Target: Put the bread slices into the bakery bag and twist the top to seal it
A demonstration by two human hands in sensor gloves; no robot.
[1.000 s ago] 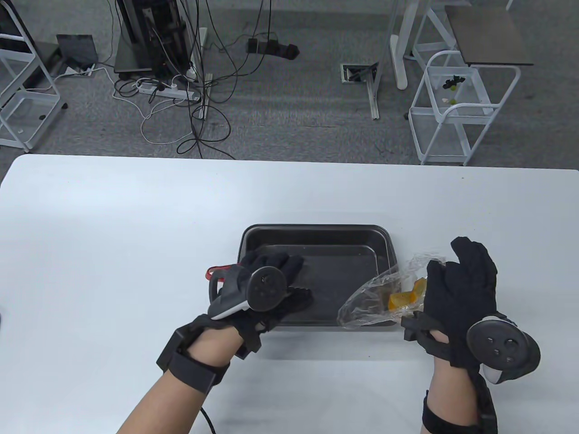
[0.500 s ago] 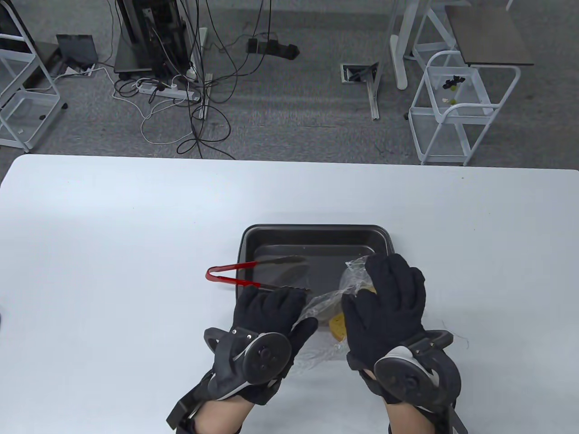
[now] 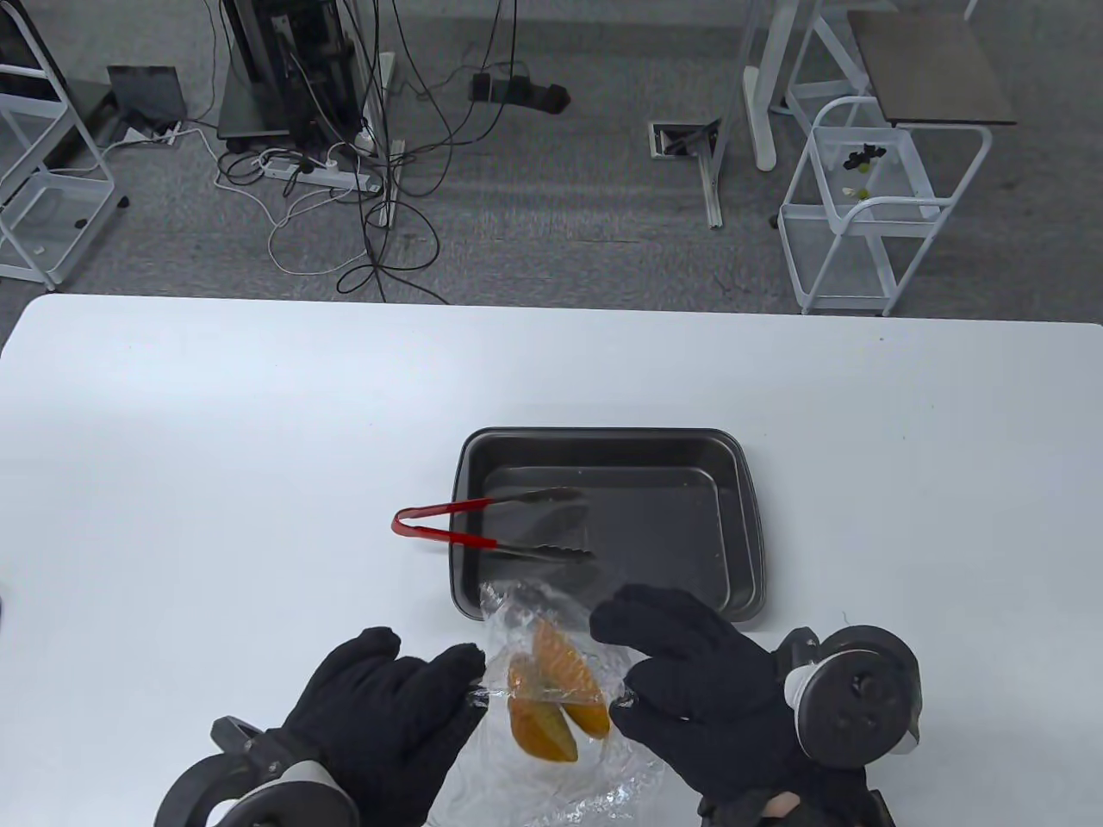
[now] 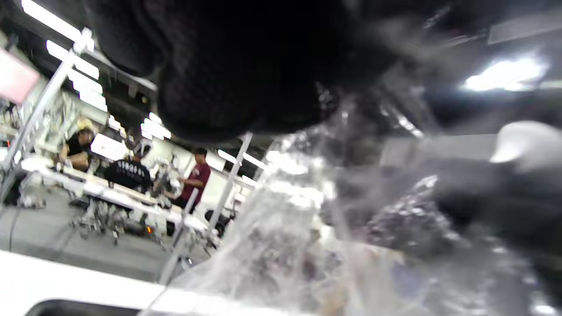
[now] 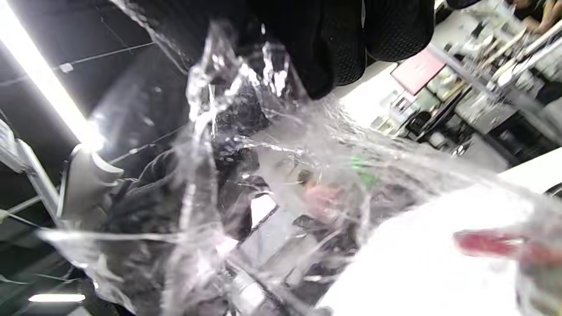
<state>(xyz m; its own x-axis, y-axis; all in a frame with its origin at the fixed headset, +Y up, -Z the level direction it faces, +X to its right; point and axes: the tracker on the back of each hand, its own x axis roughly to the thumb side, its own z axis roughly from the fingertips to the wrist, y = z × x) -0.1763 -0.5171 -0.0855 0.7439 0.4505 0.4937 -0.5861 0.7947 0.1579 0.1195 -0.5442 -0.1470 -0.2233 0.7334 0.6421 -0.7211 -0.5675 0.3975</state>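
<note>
Both gloved hands have the clear plastic bag point(image 3: 551, 732) between them, near the front edge of the white table point(image 3: 215, 448). The left hand point(image 3: 379, 724) pinches the bag's left edge between thumb and fingertips, right where the plastic bunches at its side. The right hand point(image 3: 698, 689) takes the opposite edge, its fingers curled in on the film at about the same height. From the right wrist view the crinkled plastic point(image 5: 272, 184) hangs straight under the black fingers point(image 5: 333, 52) and fills most of the picture; the left wrist view is blurred, but shiny film point(image 4: 285, 210) sits just below that glove point(image 4: 246, 66) too.

Inside the bag lie the bread slices point(image 3: 551, 698), golden-orange wedges stacked close together in its middle. How many there are I cannot tell through the creased film. The bag's top end points away toward the tray, and its lower part spreads out flat toward the table's near edge.

Just behind the bag sits a dark metal tray point(image 3: 741, 517); the bag's far tip just overlaps its front rim. A pair of tongs point(image 3: 491, 524) with red handles rests across the tray's left wall, handles out on the table and dark tips inside the tray.
</note>
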